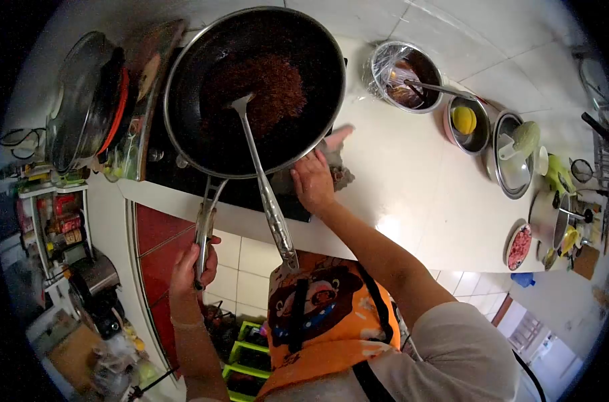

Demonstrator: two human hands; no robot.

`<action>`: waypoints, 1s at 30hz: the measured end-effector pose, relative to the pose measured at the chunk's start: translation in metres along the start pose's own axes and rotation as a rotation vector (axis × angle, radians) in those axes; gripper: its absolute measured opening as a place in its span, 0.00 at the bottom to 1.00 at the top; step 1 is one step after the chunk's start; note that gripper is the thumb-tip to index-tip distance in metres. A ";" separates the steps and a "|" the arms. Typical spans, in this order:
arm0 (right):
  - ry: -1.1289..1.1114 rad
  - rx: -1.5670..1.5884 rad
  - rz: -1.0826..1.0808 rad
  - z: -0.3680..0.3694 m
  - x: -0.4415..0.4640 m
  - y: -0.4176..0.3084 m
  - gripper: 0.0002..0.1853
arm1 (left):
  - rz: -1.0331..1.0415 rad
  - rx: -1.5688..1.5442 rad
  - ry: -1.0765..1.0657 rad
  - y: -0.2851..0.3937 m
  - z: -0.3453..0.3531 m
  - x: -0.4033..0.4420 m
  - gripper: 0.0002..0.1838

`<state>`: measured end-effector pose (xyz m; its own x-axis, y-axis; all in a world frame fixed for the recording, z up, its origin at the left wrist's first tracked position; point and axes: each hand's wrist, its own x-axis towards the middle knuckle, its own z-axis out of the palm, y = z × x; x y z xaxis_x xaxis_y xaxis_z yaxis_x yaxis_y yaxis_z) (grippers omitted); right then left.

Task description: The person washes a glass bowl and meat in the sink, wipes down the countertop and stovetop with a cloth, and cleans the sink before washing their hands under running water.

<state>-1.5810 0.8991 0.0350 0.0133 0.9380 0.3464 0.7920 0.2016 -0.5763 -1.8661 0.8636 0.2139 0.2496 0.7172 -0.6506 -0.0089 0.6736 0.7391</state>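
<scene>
My left hand (pixel 196 264) is closed round the metal handle of a large dark wok (pixel 187 80). Reddish-brown crumbly food (pixel 277 94) lies in the wok. A metal spatula (pixel 267 194) rests in it, its long handle hanging over the near rim toward me, with neither hand on it. Beside the wok's lower right rim is my right hand (pixel 312 182), fingers reaching forward and partly hidden. It presses on what looks like a crumpled greyish-pink cloth (pixel 343 173) at the edge of the black stove (pixel 251 195).
On the white counter (pixel 398 174) to the right stand a plastic-covered metal bowl (pixel 430 63), a bowl with a yellow item (pixel 464 120), a steel basin (pixel 513 187), a plate of pink chopped food (pixel 519 246) and a pot (pixel 544 218). Lids (pixel 77 100) lean at the left.
</scene>
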 end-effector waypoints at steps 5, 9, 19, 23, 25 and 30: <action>-0.463 0.113 -0.072 -0.006 -0.007 -0.029 0.15 | 0.002 -0.042 -0.038 -0.003 -0.001 0.003 0.22; -0.438 0.024 -0.383 0.029 0.016 -0.057 0.13 | 0.012 -0.042 -0.017 -0.009 -0.006 0.002 0.22; -0.312 -0.189 -0.104 -0.050 0.010 0.037 0.20 | 0.055 -0.005 0.011 -0.003 0.003 0.000 0.23; -0.125 -0.214 0.028 -0.060 -0.025 0.057 0.15 | 0.090 -0.087 -0.134 -0.011 -0.012 0.006 0.23; -0.029 -0.051 0.216 -0.074 -0.048 0.069 0.12 | 0.040 -0.065 -0.099 -0.008 -0.010 0.004 0.22; 0.091 1.029 1.097 -0.133 -0.021 0.070 0.06 | 0.033 -0.208 -0.152 -0.012 -0.017 0.005 0.22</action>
<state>-1.4443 0.8560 0.0855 0.3654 0.7378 -0.5675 -0.3965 -0.4282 -0.8120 -1.8813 0.8627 0.1988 0.3885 0.7147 -0.5815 -0.2145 0.6840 0.6973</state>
